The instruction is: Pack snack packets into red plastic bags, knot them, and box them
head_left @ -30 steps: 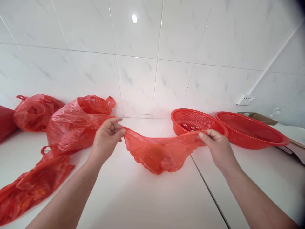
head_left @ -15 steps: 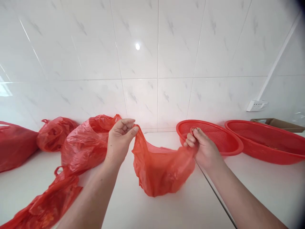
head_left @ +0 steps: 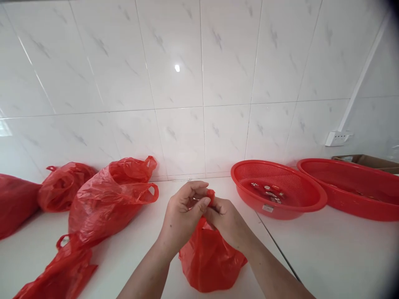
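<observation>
A red plastic bag (head_left: 213, 259) hangs low over the white table in front of me, its body rounded and its top gathered upward. My left hand (head_left: 188, 207) pinches the gathered top between thumb and fingers. Pressed close beside it, my right hand (head_left: 226, 218) grips the same twisted handles. A small tuft of red plastic pokes out above the fingertips. What is inside the bag cannot be seen.
Left of my hands lie a large red plastic bag (head_left: 102, 203), a smaller one (head_left: 65, 185) and a crumpled one (head_left: 62, 270). To the right stand a red colander (head_left: 280, 211) with small packets inside and a longer red basin (head_left: 352, 205). Behind is a tiled wall (head_left: 177, 137).
My hands have come together from holding the bag's handles spread apart. The bag's top is now gathered between them, and the view has shifted slightly.
</observation>
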### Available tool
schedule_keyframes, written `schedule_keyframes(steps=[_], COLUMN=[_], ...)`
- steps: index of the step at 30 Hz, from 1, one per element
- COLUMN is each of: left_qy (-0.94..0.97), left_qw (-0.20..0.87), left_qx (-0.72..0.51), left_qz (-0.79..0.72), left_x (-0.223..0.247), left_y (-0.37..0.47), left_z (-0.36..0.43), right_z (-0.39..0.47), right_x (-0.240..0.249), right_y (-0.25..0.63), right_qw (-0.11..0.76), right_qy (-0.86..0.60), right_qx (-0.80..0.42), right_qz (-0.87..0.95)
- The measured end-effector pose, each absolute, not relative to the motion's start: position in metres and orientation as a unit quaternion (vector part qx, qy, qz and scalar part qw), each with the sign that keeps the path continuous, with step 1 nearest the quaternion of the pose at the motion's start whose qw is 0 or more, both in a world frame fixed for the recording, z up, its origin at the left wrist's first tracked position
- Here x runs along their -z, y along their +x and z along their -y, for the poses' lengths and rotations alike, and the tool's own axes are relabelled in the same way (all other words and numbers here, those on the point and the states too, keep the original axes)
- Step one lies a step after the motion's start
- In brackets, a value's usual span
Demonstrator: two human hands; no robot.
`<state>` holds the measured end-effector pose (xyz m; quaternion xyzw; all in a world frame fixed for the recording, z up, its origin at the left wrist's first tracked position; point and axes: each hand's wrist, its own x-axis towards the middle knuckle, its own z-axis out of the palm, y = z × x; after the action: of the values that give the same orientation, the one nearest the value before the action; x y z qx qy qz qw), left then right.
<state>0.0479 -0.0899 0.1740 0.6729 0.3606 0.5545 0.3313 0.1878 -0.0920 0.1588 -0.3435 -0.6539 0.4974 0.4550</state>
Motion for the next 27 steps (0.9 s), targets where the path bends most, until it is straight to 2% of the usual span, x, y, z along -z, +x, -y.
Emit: schedule_keyframes(steps=[3, 6, 11, 18, 21, 27], left_qy=[0.719, 0.780, 0.773, 0.684, 0.666, 0.684], left_qw=[0.203, 0.143, 0.130, 0.231, 0.263, 0.226], left_qx=[-0.544, -0.474, -0.439, -0.474, -0.447, -0.416], left_qz=[-0.382, -0.382, -0.440, -0.504, -0.536, -0.555], left_x=[-0.153, -0.129, -0.099, -0.082, -0.079, -0.082], left_y=[0.050, 0.049, 0.049, 0.048, 0.047, 0.048], left_z=[0.081, 0.070, 0.054, 0.043, 0.042, 0.048], right_z=[0.075, 0.059, 0.040, 0.030, 0.027, 0.026], right_x=[-0.143, -0.126, -0.100, -0.082, -0.076, -0.070], right_y=[0.189, 0.192, 0.197, 0.210, 0.210, 0.202], right_qw=[0.481, 0.494, 0.464, 0.415, 0.422, 0.454], right_qy=[-0.388, -0.394, -0.371, -0.296, -0.326, -0.460], right_qx=[-0.518, -0.563, -0.610, -0.672, -0.616, -0.401], right_qz=[0.591, 0.533, 0.524, 0.537, 0.580, 0.649])
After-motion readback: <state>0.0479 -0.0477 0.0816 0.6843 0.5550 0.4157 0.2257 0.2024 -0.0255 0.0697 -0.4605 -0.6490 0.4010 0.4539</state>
